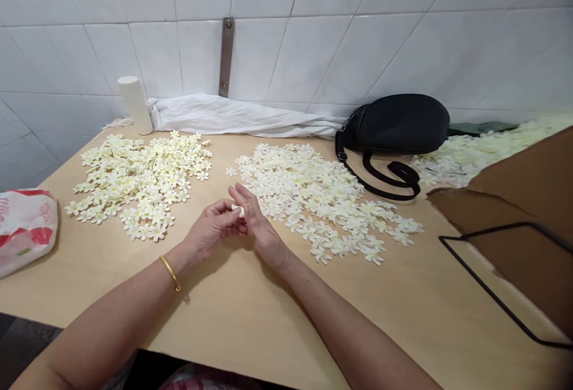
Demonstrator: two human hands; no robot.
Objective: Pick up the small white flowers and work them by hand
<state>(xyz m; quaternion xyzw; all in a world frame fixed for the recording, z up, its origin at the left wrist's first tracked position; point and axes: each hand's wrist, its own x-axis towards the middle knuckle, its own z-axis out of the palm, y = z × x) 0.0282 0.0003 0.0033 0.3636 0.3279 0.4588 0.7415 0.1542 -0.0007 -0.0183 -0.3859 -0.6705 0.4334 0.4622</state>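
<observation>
A small white flower piece [239, 211] is pinched in my left hand [219, 223], with the thumb pressed on it. My right hand [262, 226] is right against the left one and beside the piece; its visible fingers are stretched out, and its thumb is hidden. Behind and left of my hands lies a pile of cream-white flowers with yellowish centres [147, 175]. Just beyond my right hand spreads another pile of white flowers [313, 193], flatter and looser. One single flower [231, 171] lies apart between the piles.
A white bottle [135, 106] and a bunched white cloth [210, 114] are along the tiled wall. A black bag [398, 124] with its strap stands behind the right pile. Cardboard [528, 217], a black wire frame [487, 294] and more flowers are at right. A red-white packet [27, 229] lies left.
</observation>
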